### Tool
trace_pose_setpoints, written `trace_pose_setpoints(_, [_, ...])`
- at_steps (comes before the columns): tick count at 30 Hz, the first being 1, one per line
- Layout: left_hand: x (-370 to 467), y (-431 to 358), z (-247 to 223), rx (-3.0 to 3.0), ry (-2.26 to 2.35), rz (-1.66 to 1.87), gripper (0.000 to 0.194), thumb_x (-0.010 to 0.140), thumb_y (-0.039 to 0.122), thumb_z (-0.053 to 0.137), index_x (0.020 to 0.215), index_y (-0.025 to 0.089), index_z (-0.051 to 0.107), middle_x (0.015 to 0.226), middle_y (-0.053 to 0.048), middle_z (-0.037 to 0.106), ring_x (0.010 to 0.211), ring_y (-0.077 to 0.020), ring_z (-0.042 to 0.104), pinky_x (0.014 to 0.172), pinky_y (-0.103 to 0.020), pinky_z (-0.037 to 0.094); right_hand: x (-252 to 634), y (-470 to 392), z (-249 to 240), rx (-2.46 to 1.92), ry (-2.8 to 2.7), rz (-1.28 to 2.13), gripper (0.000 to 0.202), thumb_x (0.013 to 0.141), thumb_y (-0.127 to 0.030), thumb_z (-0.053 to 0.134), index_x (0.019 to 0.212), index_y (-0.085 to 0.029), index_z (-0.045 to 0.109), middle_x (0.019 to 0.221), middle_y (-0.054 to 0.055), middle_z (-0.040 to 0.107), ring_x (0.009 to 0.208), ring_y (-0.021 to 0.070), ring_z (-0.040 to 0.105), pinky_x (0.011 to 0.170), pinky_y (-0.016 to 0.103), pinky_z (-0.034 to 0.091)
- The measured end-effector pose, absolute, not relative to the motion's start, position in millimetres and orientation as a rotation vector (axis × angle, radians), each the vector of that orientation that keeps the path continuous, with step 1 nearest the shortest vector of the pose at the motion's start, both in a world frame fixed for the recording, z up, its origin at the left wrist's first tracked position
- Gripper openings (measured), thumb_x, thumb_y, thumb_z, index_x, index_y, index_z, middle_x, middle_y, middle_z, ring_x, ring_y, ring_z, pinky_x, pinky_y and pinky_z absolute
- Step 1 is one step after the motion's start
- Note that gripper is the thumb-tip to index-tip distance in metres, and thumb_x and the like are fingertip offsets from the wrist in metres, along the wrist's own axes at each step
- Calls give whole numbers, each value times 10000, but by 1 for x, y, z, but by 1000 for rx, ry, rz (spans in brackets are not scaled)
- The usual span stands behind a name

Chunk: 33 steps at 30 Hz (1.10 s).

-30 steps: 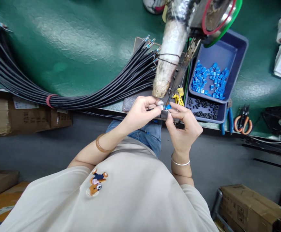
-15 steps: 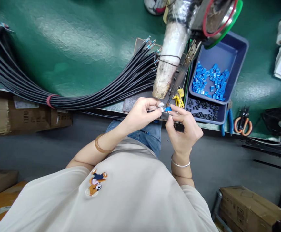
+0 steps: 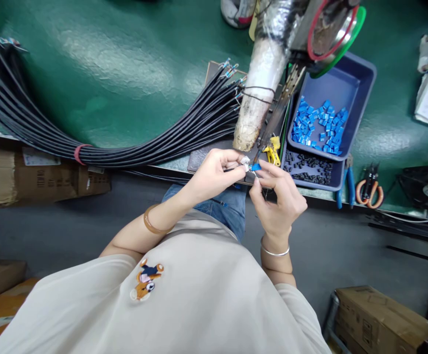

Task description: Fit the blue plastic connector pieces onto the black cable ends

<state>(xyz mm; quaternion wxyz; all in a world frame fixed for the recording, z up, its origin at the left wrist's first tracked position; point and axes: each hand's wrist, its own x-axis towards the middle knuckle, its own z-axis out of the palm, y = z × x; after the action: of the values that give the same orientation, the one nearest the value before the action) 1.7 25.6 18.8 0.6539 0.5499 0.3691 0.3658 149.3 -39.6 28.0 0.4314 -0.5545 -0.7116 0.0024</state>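
Observation:
My left hand [image 3: 217, 172] is closed in a pinch on the end of a black cable [image 3: 230, 170]; something white [image 3: 245, 161] covers a fingertip. Just beyond the fingertips is a small blue connector [image 3: 255, 167], at the cable's end. My right hand [image 3: 280, 194] pinches a thin pale wire [image 3: 256, 175] between thumb and finger, close to the connector, and its other fingers reach beside the blue piece. A slim metal tip [image 3: 257, 156] comes down from the stand above, right by the connector; whether it touches cannot be made out.
A white wrapped tube [image 3: 255, 103] hangs over the work, beside a yellow clip [image 3: 273, 150]. Bundled black cables [image 3: 132, 153] lie left. Right are a bin [image 3: 363, 93] of blue connectors, a tray [image 3: 334, 184] of small black parts, blue-handled pliers [image 3: 351, 184] and orange-handled cutters [image 3: 370, 189].
My right hand has shifted slightly left and its thumb has drawn a little lower. My left hand keeps its pinch in the same place. The whole view has moved slightly.

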Motion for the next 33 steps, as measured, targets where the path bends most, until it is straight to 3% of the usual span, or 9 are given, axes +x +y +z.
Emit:
trace_pose_setpoints(6, [-3,25,17,1252,814,755,164,814,213,610,675,142,558,548,63,324,489,-38,252,464,-203,195,152,-43,31,-1404,-1691,68,109,837,-127,652,863,-224,611,1017,28,761,905,159,744,767,272,613])
trace_pose_setpoints(11, [-10,15,18,1346,801,704,143,812,216,617,698,135,593,541,47,428,483,-50,344,458,-199,259,159,-56,41,-1565,-1425,230,72,918,-217,585,964,-236,636,816,-18,734,555,104,673,489,229,499])
trace_pose_setpoints(15, [-10,2,16,1740,838,856,124,840,194,582,741,139,631,615,16,551,554,-78,436,539,-211,350,157,-62,41,-1594,-1871,52,131,890,-245,644,1017,-246,678,693,-46,694,530,77,618,545,211,455])
trace_pose_setpoints(19, [-9,-6,13,1938,832,1005,133,865,176,555,765,144,636,671,-10,618,572,-90,473,572,-218,383,152,-62,34,-1631,-1952,65,44,909,-231,603,905,-204,637,637,-52,642,497,55,556,529,192,396])
trace_pose_setpoints(26, [-13,-7,12,1502,761,856,118,878,215,587,807,138,638,642,13,580,554,-71,482,553,-200,391,152,-59,30,-1576,-1547,675,136,917,-312,589,840,-200,590,580,-83,525,445,41,470,441,172,355])
trace_pose_setpoints(29, [-13,-3,12,1279,746,825,162,862,280,632,856,127,686,635,13,548,538,-66,450,505,-197,360,152,-59,32,-1529,-1403,547,124,901,-328,610,886,-205,614,560,-79,529,429,56,487,411,189,344])
trace_pose_setpoints(33, [-12,5,13,1105,750,822,210,800,325,711,797,115,708,632,5,549,519,-48,393,464,-192,287,150,-59,31,-1358,-1268,336,203,922,-268,560,1123,-235,555,603,-79,600,384,67,501,392,203,390])
